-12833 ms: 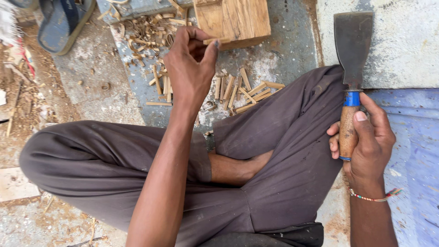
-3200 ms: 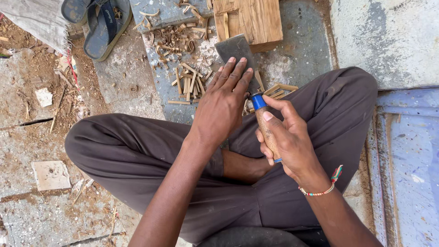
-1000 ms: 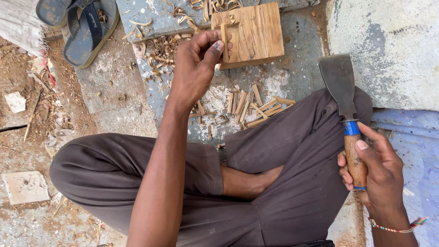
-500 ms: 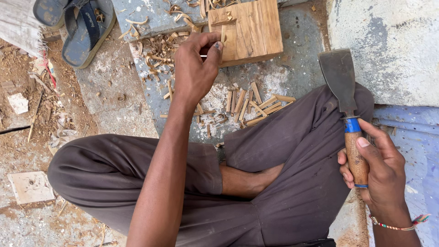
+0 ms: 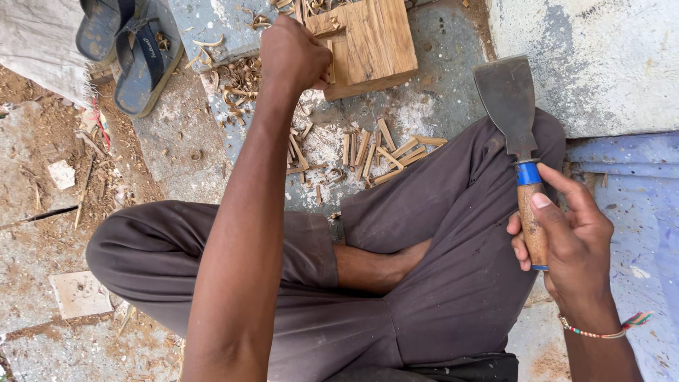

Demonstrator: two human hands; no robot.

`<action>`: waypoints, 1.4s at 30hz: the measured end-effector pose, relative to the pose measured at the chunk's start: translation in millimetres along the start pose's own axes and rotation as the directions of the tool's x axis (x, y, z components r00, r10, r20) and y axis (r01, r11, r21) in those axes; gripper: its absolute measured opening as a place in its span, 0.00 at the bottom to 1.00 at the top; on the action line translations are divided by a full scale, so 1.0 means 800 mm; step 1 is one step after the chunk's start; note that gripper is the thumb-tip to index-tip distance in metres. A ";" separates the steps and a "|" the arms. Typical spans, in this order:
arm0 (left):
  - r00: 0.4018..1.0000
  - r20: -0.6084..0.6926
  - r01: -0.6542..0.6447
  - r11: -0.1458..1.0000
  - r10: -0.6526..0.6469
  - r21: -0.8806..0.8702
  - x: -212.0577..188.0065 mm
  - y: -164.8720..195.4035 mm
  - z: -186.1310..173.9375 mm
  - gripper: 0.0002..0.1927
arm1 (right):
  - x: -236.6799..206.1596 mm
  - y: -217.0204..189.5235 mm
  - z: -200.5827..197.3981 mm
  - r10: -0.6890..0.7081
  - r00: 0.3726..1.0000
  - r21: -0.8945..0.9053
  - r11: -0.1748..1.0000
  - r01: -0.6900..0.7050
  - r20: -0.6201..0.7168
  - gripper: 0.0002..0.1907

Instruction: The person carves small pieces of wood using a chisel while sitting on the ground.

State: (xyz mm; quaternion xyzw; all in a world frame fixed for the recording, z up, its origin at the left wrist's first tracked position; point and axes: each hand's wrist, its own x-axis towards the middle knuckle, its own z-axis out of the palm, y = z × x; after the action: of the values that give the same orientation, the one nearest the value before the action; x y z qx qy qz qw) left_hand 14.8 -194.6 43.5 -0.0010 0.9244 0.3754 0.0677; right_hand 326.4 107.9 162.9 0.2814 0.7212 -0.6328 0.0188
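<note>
While our left hand (image 5: 293, 56) pinches a wood strip (image 5: 331, 51) on the block (image 5: 371, 39) at upper centre, our right hand (image 5: 566, 230) grips the chisel (image 5: 516, 134), poised to split.

The left hand (image 5: 293, 56) reaches forward, fingers curled at the edge of a square, light-brown wooden block (image 5: 371, 39) lying on the ground. The right hand (image 5: 566, 237) grips the wooden handle of a broad, dark metal chisel (image 5: 516, 134) with a blue collar, blade pointing away. Short split wooden sticks (image 5: 378, 152) lie scattered between the block and the person's crossed legs.

Tan wooden block (image 5: 368, 39), blue-banded brown chisel handle (image 5: 530, 212), navy sandals (image 5: 131, 49)
</note>
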 end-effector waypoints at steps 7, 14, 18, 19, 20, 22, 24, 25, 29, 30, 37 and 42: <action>0.986 -0.047 0.125 0.904 -0.157 -0.410 -0.035 0.002 -0.011 0.10 | -0.024 -0.011 0.037 -0.042 0.998 -0.019 0.999 0.043 0.051 0.28; 0.925 -0.096 -0.377 0.921 0.368 -0.099 -0.159 0.001 -0.065 0.09 | -0.043 -0.011 0.130 0.057 0.935 0.118 0.988 -0.104 0.349 0.29; 0.807 0.103 -0.589 0.805 0.581 0.075 -0.210 0.014 -0.087 0.21 | -0.030 -0.014 0.178 0.079 0.905 0.137 0.979 -0.148 0.419 0.29; 0.790 0.147 -0.612 0.780 0.596 0.129 -0.216 0.018 -0.087 0.23 | -0.025 -0.015 0.187 0.066 0.904 0.155 0.977 -0.144 0.423 0.29; 0.772 0.191 -0.634 0.752 0.606 0.179 -0.219 0.021 -0.086 0.24 | -0.020 -0.016 0.195 0.054 0.903 0.171 0.975 -0.139 0.426 0.29; 0.794 0.235 -0.603 0.776 0.561 0.187 -0.218 0.026 -0.081 0.24 | -0.011 -0.019 0.205 0.063 0.904 0.174 0.973 -0.149 0.424 0.29; 0.804 0.253 -0.586 0.789 0.538 0.184 -0.215 0.027 -0.076 0.23 | -0.004 -0.023 0.210 0.109 0.907 0.150 0.971 -0.185 0.408 0.29; 0.805 0.248 -0.585 0.791 0.539 0.178 -0.213 0.027 -0.075 0.23 | -0.002 -0.025 0.211 0.123 0.905 0.140 0.971 -0.195 0.408 0.28; 0.799 0.245 -0.592 0.791 0.549 0.158 -0.217 0.022 -0.064 0.22 | -0.001 -0.031 0.210 0.183 0.892 0.116 0.961 -0.250 0.413 0.27; 0.798 0.240 -0.595 0.787 0.553 0.165 -0.217 0.020 -0.060 0.22 | 0.002 -0.031 0.211 0.192 0.888 0.117 0.958 -0.262 0.418 0.27; 0.797 0.161 -0.604 0.777 0.582 0.177 -0.162 0.004 -0.036 0.22 | 0.056 -0.039 0.230 0.205 0.892 0.078 0.963 -0.256 0.403 0.25; 0.782 0.153 -0.622 0.771 0.604 0.138 -0.150 0.027 -0.059 0.22 | 0.057 -0.055 0.234 0.130 0.901 0.130 0.971 -0.200 0.413 0.25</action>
State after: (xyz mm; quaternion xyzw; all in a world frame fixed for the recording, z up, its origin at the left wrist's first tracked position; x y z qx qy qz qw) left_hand 126.4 -217.5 106.7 0.3253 0.8996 0.2911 -0.0126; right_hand 207.8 -49.0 147.8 0.2062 0.6190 -0.7321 0.1961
